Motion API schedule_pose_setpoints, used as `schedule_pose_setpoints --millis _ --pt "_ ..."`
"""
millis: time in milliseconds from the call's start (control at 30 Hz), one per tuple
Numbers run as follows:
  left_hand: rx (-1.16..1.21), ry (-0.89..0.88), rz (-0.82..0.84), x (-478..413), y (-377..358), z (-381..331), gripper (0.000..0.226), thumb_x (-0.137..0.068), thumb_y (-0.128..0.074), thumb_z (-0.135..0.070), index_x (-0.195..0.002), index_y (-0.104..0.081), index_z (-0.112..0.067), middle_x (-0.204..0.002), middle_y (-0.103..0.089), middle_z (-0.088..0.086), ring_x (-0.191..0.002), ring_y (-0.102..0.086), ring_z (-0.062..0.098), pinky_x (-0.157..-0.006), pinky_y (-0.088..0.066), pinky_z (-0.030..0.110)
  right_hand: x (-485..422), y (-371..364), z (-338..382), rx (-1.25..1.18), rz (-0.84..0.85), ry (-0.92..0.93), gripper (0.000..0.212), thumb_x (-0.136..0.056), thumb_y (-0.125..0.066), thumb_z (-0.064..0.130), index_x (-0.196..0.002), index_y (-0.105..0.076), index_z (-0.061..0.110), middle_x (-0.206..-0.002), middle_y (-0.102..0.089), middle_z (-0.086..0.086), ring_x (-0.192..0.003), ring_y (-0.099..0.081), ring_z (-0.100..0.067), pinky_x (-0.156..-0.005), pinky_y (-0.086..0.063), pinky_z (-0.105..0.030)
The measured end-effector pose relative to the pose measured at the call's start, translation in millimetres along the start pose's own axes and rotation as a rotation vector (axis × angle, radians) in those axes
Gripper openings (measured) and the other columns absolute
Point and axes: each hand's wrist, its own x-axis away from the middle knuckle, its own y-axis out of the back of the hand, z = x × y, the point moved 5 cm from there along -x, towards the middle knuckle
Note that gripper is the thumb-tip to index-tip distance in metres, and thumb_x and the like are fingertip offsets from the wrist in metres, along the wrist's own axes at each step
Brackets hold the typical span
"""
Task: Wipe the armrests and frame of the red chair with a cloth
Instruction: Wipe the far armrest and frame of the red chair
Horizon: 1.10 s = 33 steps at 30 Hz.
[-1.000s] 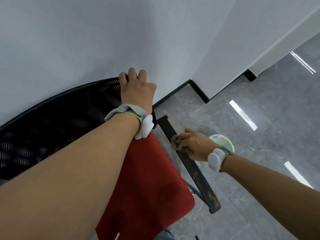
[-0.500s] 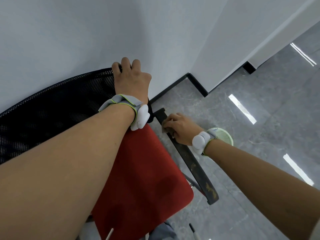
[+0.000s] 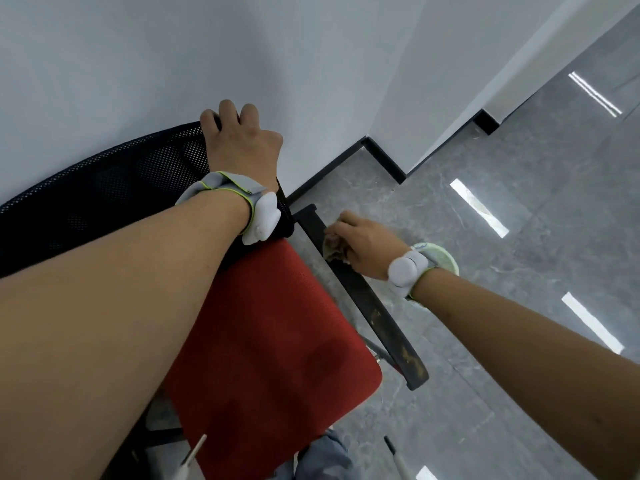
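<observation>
Right hand (image 3: 367, 245) clutches the cloth (image 3: 335, 250) on the armrest (image 3: 367, 299), grime left toward 5 o'clock; left hand (image 3: 242, 143) grips the backrest (image 3: 104, 192)

Office-like: mesh-backed chair (image 3: 114, 188), grey tiled floor (image 3: 519, 220).

The red seat (image 3: 277, 334) is showing a matt woven fabric with a fine grain, and the backrest (image 3: 104, 188) is showing black open mesh. The armrest (image 3: 377, 317) is looking like matt black plastic, scuffed and blotched with tan marks. The cloth (image 3: 335, 249) is looking soft and crumpled. The floor (image 3: 519, 202) is gleaming as glossy grey stone-like tile, and the wall (image 3: 138, 64) is staying smooth and matt.
</observation>
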Motion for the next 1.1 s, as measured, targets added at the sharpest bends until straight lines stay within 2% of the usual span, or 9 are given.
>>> schedule_pose_setpoints --millis 200,333,433,500,600,700,800,933,1100 --pt "-0.013 -0.048 0.000 8 6 -3 0.024 -0.061 -0.081 -0.031 -0.080 -0.067 -0.026 -0.103 -0.049 0.008 -0.105 -0.043 0.036 -0.102 -0.032 0.054 45 -27 3 -0.006 -0.006 0.050 0.035 -0.082 -0.061 0.003 -0.113 -0.068 0.019 -0.120 -0.059 -0.002 -0.102 -0.053 -0.024 -0.080 -0.055 -0.038" --pt "-0.059 -0.122 -0.029 22 7 -13 0.019 -0.079 -0.065 -0.025 -0.097 -0.070 -0.028 -0.118 -0.056 0.008 -0.133 -0.029 0.042 -0.116 -0.009 0.065 93 -25 -2 0.004 0.064 0.086 0.023 -0.082 -0.062 0.009 -0.101 -0.073 0.019 -0.112 -0.063 0.002 -0.095 -0.055 -0.022 -0.079 -0.053 -0.038" --pt "-0.018 -0.233 0.038 47 -4 -41 0.036 -0.081 -0.049 -0.013 -0.107 -0.067 -0.030 -0.118 -0.060 0.005 -0.137 -0.029 0.037 -0.116 0.001 0.066 95 -15 -6 -0.009 0.136 0.068 0.023 -0.082 -0.061 0.009 -0.098 -0.075 0.019 -0.104 -0.064 0.000 -0.092 -0.057 -0.023 -0.077 -0.054 -0.041" --pt "0.100 -0.289 0.099 69 -13 -65 0.039 -0.081 -0.050 -0.009 -0.110 -0.063 -0.030 -0.118 -0.058 0.003 -0.130 -0.036 0.034 -0.115 -0.012 0.063 80 -7 -7 -0.049 0.063 0.034 0.030 -0.080 -0.060 0.005 -0.104 -0.075 0.018 -0.104 -0.064 -0.003 -0.093 -0.059 -0.024 -0.078 -0.055 -0.041" --pt "0.281 -0.292 0.276 95 -25 -97 0.041 -0.085 -0.047 -0.007 -0.117 -0.056 -0.030 -0.121 -0.054 0.005 -0.119 -0.043 0.032 -0.097 -0.037 0.048 58 -6 -1 -0.070 -0.062 -0.015 0.035 -0.081 -0.061 0.004 -0.110 -0.072 0.019 -0.111 -0.062 -0.006 -0.098 -0.059 -0.028 -0.081 -0.053 -0.041" --pt "0.431 -0.195 0.453 118 -38 -117 0.038 -0.090 -0.042 -0.008 -0.118 -0.055 -0.029 -0.123 -0.053 0.008 -0.117 -0.047 0.032 -0.085 -0.042 0.042 64 -31 13 -0.062 -0.027 0.032 0.025 -0.076 -0.063 0.000 -0.090 -0.076 0.016 -0.107 -0.066 -0.004 -0.095 -0.055 -0.028 -0.074 -0.053 -0.046" --pt "0.522 -0.164 0.583 140 -53 -125 0.042 -0.089 -0.046 -0.008 -0.124 -0.054 -0.030 -0.126 -0.052 0.009 -0.117 -0.049 0.033 -0.088 -0.047 0.043 99 -48 16 -0.020 -0.054 0.066 0.014 -0.080 -0.062 0.007 -0.077 -0.073 0.015 -0.098 -0.069 -0.001 -0.089 -0.056 -0.025 -0.068 -0.054 -0.043" --pt "0.606 -0.126 0.653 158 -57 -128 0.050 -0.088 -0.050 -0.006 -0.132 -0.049 -0.030 -0.128 -0.050 0.009 -0.116 -0.052 0.033 -0.092 -0.050 0.046 138 -38 9 -0.063 0.013 0.028 0.023 -0.084 -0.050 0.016 -0.078 -0.072 0.014 -0.094 -0.069 -0.001 -0.088 -0.055 -0.022 -0.066 -0.054 -0.041" --pt "0.701 -0.087 0.637 177 -56 -134 0.055 -0.085 -0.050 -0.002 -0.132 -0.048 -0.030 -0.122 -0.052 0.009 -0.110 -0.055 0.033 -0.087 -0.050 0.044 114 -23 3 -0.142 -0.066 -0.029 0.028 -0.078 -0.054 0.003 -0.097 -0.070 0.016 -0.109 -0.060 -0.005 -0.092 -0.060 -0.025 -0.075 -0.054 -0.040"
